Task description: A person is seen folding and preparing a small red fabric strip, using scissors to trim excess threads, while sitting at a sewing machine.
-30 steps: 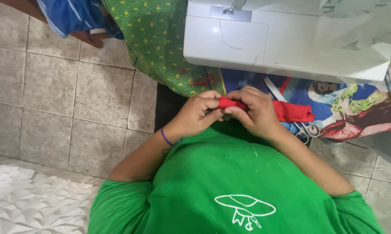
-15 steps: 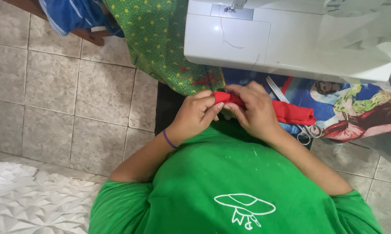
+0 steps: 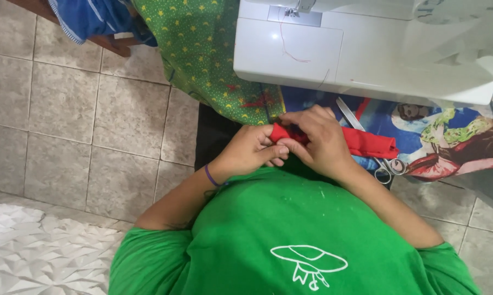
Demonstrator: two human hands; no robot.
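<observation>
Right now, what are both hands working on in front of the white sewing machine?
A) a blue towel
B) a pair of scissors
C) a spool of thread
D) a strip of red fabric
D: the left hand and right hand both pinch the red fabric strip, while the scissors lie untouched beside it.

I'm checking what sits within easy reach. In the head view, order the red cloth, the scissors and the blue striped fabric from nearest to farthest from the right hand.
1. Red cloth: held in the right hand, trailing to its right.
2. Scissors: just right of the hand, partly under the cloth.
3. Blue striped fabric: far up at the left, over the floor.
</observation>
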